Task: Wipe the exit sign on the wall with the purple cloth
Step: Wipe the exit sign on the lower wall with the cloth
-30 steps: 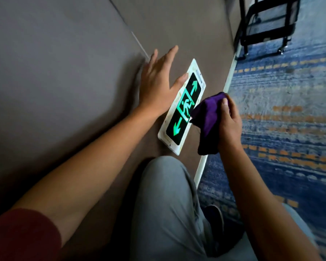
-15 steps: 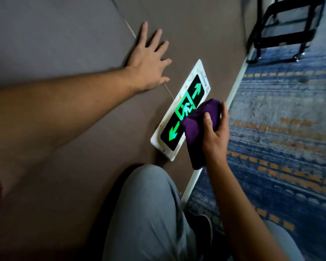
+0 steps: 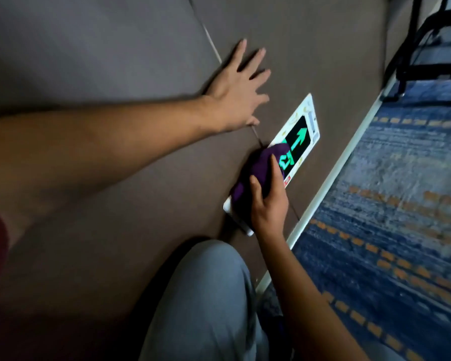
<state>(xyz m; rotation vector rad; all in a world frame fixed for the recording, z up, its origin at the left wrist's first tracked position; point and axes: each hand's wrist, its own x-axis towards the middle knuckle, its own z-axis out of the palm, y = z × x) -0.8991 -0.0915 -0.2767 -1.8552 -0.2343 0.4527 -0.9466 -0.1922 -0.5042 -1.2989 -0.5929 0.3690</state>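
The exit sign is a white-framed panel with glowing green arrows, set low on the brown wall. My right hand presses the bunched purple cloth flat onto the sign's lower half, which hides the lower arrow and most of the running figure. My left hand lies flat on the wall above and left of the sign, fingers spread, holding nothing.
A white skirting strip runs along the wall's foot beside a blue and orange patterned carpet. A black wheeled metal stand sits at the top right. My bent knee in grey trousers is just below the sign.
My right hand has slid the cloth from the sign's right edge onto its lower face. The left hand left the sign's frame and now rests higher on the wall.
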